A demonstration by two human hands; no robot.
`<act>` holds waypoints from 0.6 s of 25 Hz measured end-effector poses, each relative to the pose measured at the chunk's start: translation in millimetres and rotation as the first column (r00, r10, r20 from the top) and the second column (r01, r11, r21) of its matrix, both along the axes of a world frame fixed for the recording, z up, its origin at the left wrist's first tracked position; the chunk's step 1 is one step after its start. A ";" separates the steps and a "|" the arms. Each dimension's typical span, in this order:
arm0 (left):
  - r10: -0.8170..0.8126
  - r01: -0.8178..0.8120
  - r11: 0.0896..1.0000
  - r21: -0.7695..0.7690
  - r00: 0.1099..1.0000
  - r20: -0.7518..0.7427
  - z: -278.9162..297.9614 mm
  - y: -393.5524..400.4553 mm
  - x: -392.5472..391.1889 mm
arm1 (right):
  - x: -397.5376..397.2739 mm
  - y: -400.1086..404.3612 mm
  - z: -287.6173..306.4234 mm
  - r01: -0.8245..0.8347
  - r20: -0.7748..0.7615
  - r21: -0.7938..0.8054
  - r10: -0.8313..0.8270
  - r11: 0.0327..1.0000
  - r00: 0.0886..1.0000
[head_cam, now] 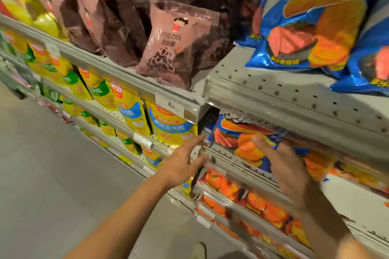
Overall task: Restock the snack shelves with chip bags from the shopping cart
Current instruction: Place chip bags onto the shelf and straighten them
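Note:
A blue chip bag point(237, 141) with orange chips and red meat printed on it lies on the middle shelf point(235, 166), under the upper shelf. My right hand point(284, 166) reaches to its right part, thumb stretched onto the bag's front; whether the fingers grip it I cannot tell. My left hand point(185, 160) hovers at the shelf's left end beside the bag, fingers straight and spread, holding nothing. More blue chip bags point(311, 27) stand on the upper shelf point(284, 99) at the right.
Brown snack bags point(174, 48) fill the upper shelf's left part. Yellow and blue corn snack bags point(170, 126) line the left bay. Orange bags point(263, 208) sit on the lower shelves. Grey floor point(52, 174) stretches to the left. No cart shows.

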State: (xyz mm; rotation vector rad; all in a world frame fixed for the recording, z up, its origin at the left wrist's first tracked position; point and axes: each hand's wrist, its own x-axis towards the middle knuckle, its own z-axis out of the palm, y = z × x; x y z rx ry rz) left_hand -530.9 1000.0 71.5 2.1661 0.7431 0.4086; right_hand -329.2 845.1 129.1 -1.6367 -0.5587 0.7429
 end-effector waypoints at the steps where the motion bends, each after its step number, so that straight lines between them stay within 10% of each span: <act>1: 0.002 0.003 0.995 -0.105 0.999 0.039 0.0 3.4 1.4 | -0.5 8.3 1.1 -0.007 -0.022 -0.030 0.007 1.000 1.000; 7: -0.027 0.084 0.967 -0.242 0.973 0.230 11.0 19.4 23.4 | -10.3 18.2 -2.8 0.050 0.191 -0.008 -0.048 0.999 0.980; 15: -0.106 0.200 0.918 -0.342 0.956 0.273 6.2 38.0 22.6 | -65.9 31.8 6.0 0.509 0.682 -0.013 -0.365 0.861 0.634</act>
